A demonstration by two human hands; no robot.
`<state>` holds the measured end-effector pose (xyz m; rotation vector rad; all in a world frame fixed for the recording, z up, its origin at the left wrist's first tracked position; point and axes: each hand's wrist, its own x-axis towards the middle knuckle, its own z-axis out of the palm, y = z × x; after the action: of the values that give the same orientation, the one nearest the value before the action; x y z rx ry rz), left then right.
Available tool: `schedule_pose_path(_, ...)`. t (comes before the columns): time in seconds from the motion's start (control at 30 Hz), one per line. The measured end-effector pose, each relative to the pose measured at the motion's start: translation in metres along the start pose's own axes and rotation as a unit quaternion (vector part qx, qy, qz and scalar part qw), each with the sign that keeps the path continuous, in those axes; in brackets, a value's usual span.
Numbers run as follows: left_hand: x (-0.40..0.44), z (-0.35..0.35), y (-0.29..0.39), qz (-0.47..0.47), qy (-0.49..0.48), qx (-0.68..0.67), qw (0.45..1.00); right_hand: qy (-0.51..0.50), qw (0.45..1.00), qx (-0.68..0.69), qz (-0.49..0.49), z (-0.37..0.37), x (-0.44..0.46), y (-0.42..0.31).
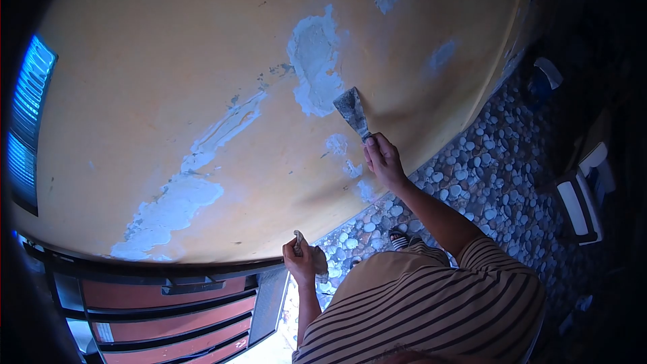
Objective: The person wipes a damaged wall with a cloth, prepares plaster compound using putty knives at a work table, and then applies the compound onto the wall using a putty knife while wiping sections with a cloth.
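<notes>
My right hand (384, 160) is wrapped round the handle of a putty knife (352, 110), whose wide, smeared blade is at the lower right edge of a large white filler patch (315, 64) on the yellow-orange wall (256, 128). Lower down, near the wall's bottom edge, my left hand (300, 263) is closed round a greyish object, perhaps a second scraper or a cloth; its shape is partly hidden by the fingers. A long diagonal filler strip (226, 128) leads down to another broad patch (176, 205) at the left.
A pebble-patterned floor (472, 168) lies below the wall. Red-fronted drawers (175, 320) stand at the lower left. A louvred window (28, 121) is at the far left. A white and dark object (578, 205) and a blue container (541, 84) are at the right.
</notes>
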<state>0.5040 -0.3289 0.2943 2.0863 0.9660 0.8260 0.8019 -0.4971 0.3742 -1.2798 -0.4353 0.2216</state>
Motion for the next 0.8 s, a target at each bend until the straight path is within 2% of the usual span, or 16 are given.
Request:
schedule_pose_path(0.27, 0.003, 0.005, 0.001, 0.019, 0.011, 0.002, 1.000, -0.023, 1.000, -0.020, -0.004, -0.010, 0.004, 0.002)
schedule_pose_path(0.47, 0.001, 0.006, 0.005, 0.027, -0.004, 0.018, 0.999, -0.024, 0.999, -0.034, -0.022, -0.003, 0.021, -0.032)
schedule_pose_path(0.57, 0.003, 0.008, 0.002, 0.025, -0.002, 0.013, 1.000, -0.024, 0.999, -0.029, -0.038, -0.010, 0.015, -0.005)
schedule_pose_path(0.8, 0.002, 0.010, 0.002, 0.026, -0.011, 0.006, 1.000, -0.019, 0.999, -0.017, -0.035, 0.001, 0.030, -0.045)
